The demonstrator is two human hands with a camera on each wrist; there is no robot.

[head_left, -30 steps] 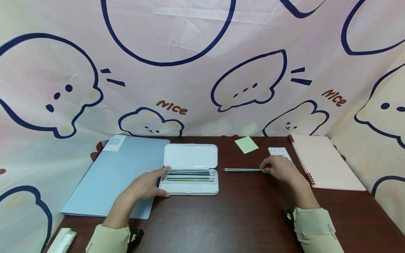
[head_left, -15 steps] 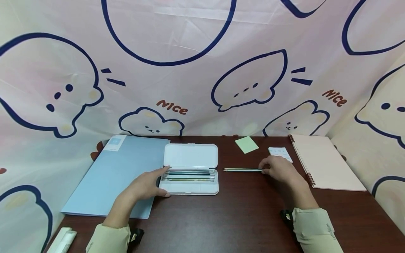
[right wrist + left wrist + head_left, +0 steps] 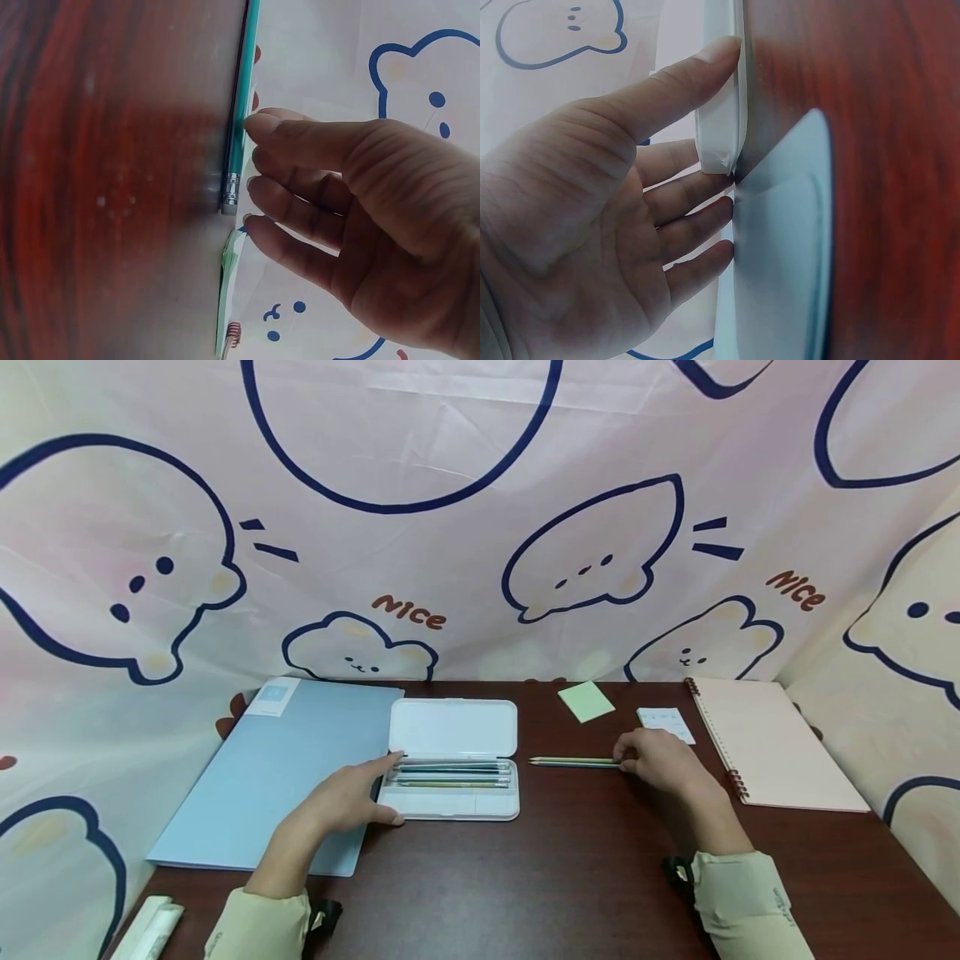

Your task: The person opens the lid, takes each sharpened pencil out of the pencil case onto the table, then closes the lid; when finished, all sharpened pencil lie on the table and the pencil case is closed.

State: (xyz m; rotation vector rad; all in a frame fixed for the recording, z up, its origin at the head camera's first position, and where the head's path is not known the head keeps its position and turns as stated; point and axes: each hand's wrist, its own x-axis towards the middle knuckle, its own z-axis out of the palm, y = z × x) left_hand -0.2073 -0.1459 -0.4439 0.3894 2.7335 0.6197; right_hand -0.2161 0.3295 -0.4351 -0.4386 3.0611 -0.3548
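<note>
The white pencil case [image 3: 450,807] lies open, lid back, with several pencils [image 3: 450,775] in its tray. My left hand [image 3: 341,797] holds its left end, thumb at the front edge and index finger near the hinge; the left wrist view shows the other fingers loosely spread beside that end. To the right of the case, my right hand [image 3: 663,764] pinches a teal pencil [image 3: 239,142] near its eraser end, between thumb and fingers. In the head view this pencil lies level, tip toward the case, eraser end hidden by the hand.
A blue folder [image 3: 292,760] lies under the left forearm. Behind the right hand are a green sticky-note pad [image 3: 587,702] and a small pale notepad [image 3: 666,722]. A spiral notebook [image 3: 780,743] lies at right, a white bundle [image 3: 148,927] at lower left. Patterned cloth [image 3: 465,568] stands behind.
The pencil in the right hand shows different colours along its side, now yellow-green above teal, as if rolled slightly. The left hand and the pencil case have stayed put.
</note>
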